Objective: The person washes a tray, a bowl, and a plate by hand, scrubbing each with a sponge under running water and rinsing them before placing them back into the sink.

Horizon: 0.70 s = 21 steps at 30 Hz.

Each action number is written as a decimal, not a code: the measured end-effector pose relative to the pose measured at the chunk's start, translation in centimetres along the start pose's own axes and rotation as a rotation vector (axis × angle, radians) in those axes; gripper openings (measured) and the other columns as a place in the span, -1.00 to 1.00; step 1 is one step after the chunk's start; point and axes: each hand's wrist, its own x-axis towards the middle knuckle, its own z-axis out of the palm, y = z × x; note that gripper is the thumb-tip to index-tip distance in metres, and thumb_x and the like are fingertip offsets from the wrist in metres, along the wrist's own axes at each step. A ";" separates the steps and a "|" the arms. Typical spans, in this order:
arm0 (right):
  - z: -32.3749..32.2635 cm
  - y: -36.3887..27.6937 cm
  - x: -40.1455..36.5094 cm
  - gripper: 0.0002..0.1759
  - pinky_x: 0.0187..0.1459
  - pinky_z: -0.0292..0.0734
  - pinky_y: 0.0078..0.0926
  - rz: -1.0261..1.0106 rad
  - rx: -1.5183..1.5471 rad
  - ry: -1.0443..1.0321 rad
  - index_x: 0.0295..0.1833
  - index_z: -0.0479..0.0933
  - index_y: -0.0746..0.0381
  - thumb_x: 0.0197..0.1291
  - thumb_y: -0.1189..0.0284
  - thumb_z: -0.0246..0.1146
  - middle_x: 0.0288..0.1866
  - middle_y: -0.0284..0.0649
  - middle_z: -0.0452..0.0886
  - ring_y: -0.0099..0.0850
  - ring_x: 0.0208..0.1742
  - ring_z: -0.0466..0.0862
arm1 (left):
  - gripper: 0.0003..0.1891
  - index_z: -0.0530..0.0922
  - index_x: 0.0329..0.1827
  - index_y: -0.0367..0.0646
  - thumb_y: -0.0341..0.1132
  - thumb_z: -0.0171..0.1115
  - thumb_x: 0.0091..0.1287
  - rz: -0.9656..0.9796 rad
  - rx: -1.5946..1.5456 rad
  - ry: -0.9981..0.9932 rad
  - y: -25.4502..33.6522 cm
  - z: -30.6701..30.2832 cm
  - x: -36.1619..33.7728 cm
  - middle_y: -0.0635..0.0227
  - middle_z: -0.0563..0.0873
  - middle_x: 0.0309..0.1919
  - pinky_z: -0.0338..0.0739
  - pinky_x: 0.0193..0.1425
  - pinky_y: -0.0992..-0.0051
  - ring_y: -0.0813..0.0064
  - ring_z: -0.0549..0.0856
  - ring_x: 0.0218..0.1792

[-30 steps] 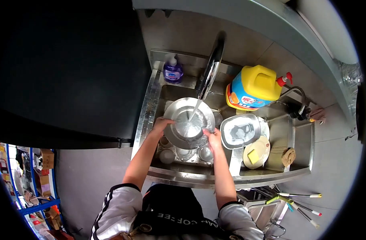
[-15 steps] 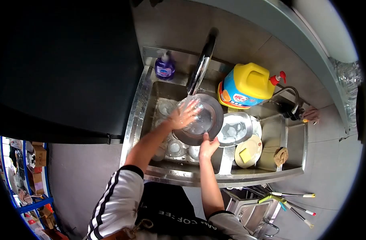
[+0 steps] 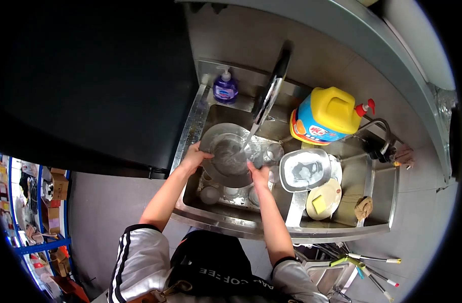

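Both my hands hold a grey wide-rimmed round dish over the left basin of the metal sink. My left hand grips its left rim, thumb on top. At the right rim, my right hand is closed with the thumb on the inner side. A stream of water from the faucet falls into the dish. Beneath and around it, several clear glasses stand on the basin floor, partly hidden by the dish.
On the divider sits a soapy rectangular container. A cream plate with a yellow sponge and a brown cloth are at the right basin. Behind stand a purple soap bottle and a yellow detergent jug.
My left hand has gone from inside the dish to its left rim. The dish has moved left relative to the sink, and the camera view has shifted.
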 end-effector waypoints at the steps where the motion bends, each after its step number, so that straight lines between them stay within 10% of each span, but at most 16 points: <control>1: 0.7 1.2 1.4 -0.70 -0.34 0.39 -0.53 -0.082 -0.171 0.042 -0.21 0.44 0.40 -0.07 0.50 0.28 -0.31 -0.24 0.56 -0.50 -0.37 0.51 | -0.57 0.43 -0.05 -0.21 -0.67 0.10 -0.05 0.036 0.030 0.026 -0.1 -0.5 -0.3 0.35 0.59 -0.25 0.51 -0.31 0.55 0.54 0.58 -0.28; 7: 5.2 -3.4 3.7 -0.42 -0.26 0.36 -0.06 -0.165 -0.779 0.115 -0.23 0.48 0.33 0.18 0.02 -0.18 -0.43 0.20 0.50 0.12 -0.29 0.50 | -0.52 0.41 0.01 -0.23 -0.72 0.09 -0.06 0.312 0.146 0.115 1.8 -0.6 -3.5 0.34 0.57 -0.15 0.33 0.05 0.55 0.54 0.50 -0.09; 12: 8.7 -5.3 1.6 -0.56 -0.23 0.36 0.00 -0.308 -0.922 0.168 -0.13 0.42 0.29 0.19 0.15 -0.15 -0.46 0.14 0.52 0.08 -0.32 0.52 | -0.57 0.40 -0.01 -0.27 -0.68 0.09 -0.01 0.507 0.363 0.193 2.4 0.4 -6.0 0.32 0.58 -0.18 0.34 0.02 0.56 0.54 0.51 -0.11; 14: 10.0 -3.6 3.0 -0.58 -0.26 0.38 -0.02 -1.011 -0.781 0.459 -0.05 0.36 0.26 0.17 0.16 -0.10 -0.46 0.09 0.54 0.10 -0.38 0.52 | -0.62 0.41 -0.03 -0.29 -0.65 0.09 0.02 0.519 0.372 0.219 2.4 1.0 -6.6 0.30 0.59 -0.21 0.35 -0.02 0.58 0.56 0.52 -0.13; 21: 8.4 -3.8 3.9 -0.50 -0.40 0.33 -0.13 -0.507 -0.527 0.159 -0.47 0.48 0.38 0.19 0.16 -0.10 -0.56 0.15 0.47 0.06 -0.43 0.49 | -0.77 0.47 -0.18 -0.29 -0.61 0.10 0.06 0.490 0.292 0.254 1.9 0.9 -6.9 0.44 0.57 -0.40 0.38 -0.22 0.64 0.67 0.50 -0.35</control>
